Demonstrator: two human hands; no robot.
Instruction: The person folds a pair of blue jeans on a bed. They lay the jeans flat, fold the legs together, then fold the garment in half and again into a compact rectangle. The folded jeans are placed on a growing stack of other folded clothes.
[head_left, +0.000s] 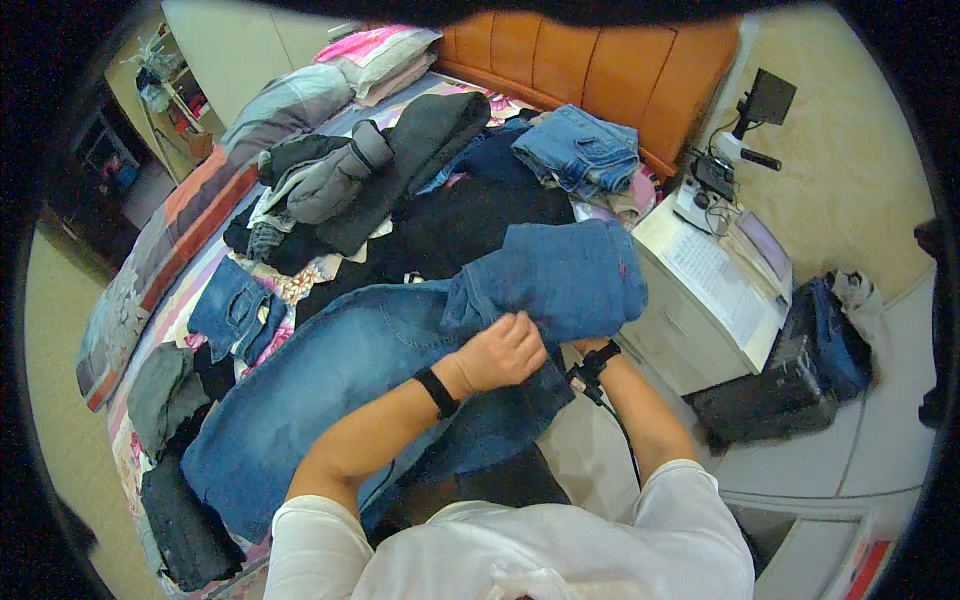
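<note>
Wide-legged blue denim jeans (307, 382) stretch across the bed's near side. Their far end is doubled over into a thick folded part (562, 277), which juts past the bed edge towards the nightstand. My left hand (501, 352), with a black band at the wrist, has its fingers curled on the denim at the near edge of that fold. Under the folded part is my right hand (589, 345), holding it from below; the cloth hides most of its fingers. A black strap with a device and cable (596, 371) sits on the right wrist.
Folded jeans (577, 146) are stacked near the wooden headboard (585, 64). Dark coats (405, 165), denim shorts (236, 307) and rolled dark clothes (184, 517) lie on the bed. Right of me stand a white nightstand (682, 337) with papers and a black box (772, 397) with clothes.
</note>
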